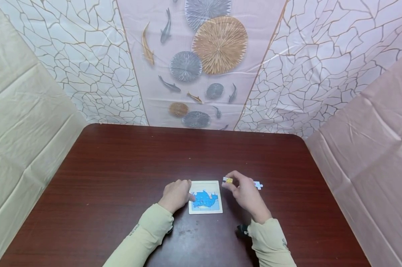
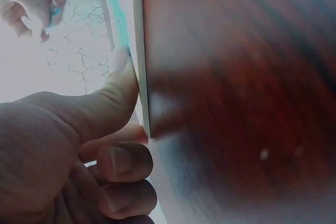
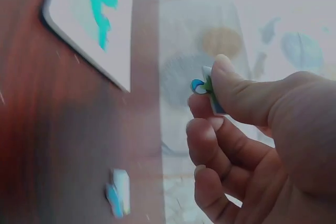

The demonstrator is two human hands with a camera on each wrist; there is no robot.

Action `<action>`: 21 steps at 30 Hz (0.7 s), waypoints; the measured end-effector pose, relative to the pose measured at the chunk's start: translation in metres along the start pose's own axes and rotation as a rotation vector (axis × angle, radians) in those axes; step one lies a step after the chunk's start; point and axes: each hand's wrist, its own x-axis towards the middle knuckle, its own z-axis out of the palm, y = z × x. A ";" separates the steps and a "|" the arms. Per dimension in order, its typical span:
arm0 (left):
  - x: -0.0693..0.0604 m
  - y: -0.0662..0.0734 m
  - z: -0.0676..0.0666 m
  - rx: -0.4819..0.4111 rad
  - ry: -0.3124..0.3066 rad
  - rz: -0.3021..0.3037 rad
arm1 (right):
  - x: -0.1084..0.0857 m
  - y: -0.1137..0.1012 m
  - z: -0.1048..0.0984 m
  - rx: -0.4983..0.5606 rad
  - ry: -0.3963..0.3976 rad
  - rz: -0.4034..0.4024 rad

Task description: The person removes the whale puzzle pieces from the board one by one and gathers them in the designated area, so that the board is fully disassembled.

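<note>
Fabric backdrop [image 1: 97, 55] is rising along the far side and both flanks, its middle panel showing printed fish and round leaf shapes in grey and gold. Before it, a dark reddish-brown wood-grain table [image 1: 134, 159] is filling the near half of the scene. Two pale sleeves, the left sleeve [image 1: 142, 231] and the right sleeve [image 1: 270, 239], are reaching in from the near side. Between them, a pale-framed jigsaw tray [image 1: 205, 212] is lying flat on the table, assembled pieces forming a blue whale-like figure in its near part while a pale strip is showing along its far side. The person's right hand [image 1: 247, 193] is hovering to the right of the tray, thumb and forefinger pinching a jigsaw piece, the other fingers curling. Their left hand [image 1: 176, 194] is gripping the tray's left edge, thumb pressing on top and fingers bending at the outer side. A black object [image 1: 242, 230] is sitting beside the right cuff. One loose piece [image 1: 258, 185] is lying on the table just beyond the right hand, partly hidden by it. The pinched jigsaw piece [image 1: 228, 180], yellow and white, is standing near the tray's far right corner, apart from it.
</note>
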 end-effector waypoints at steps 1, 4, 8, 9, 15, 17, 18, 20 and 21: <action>0.000 0.000 0.000 0.000 0.001 0.001 | 0.000 0.003 -0.005 0.004 0.023 -0.011; 0.000 -0.001 0.001 -0.009 0.006 0.007 | -0.001 0.015 -0.017 -0.002 0.093 -0.025; 0.000 -0.001 0.000 -0.018 0.008 0.009 | -0.003 0.033 -0.032 0.002 0.173 0.030; -0.001 -0.001 -0.001 -0.021 0.008 0.008 | -0.004 0.037 -0.035 0.004 0.191 0.048; -0.001 -0.002 0.000 -0.027 0.024 0.009 | -0.007 0.057 -0.053 -0.050 0.276 0.126; -0.001 -0.003 0.000 -0.025 0.032 0.010 | -0.009 0.063 -0.057 -0.063 0.286 0.154; -0.001 -0.002 0.000 -0.023 0.036 0.012 | -0.009 0.066 -0.059 -0.066 0.287 0.171; -0.001 -0.002 0.000 -0.017 0.047 0.016 | -0.011 0.072 -0.063 -0.070 0.284 0.207; -0.001 -0.002 0.000 -0.019 0.045 0.016 | -0.011 0.075 -0.064 -0.076 0.278 0.229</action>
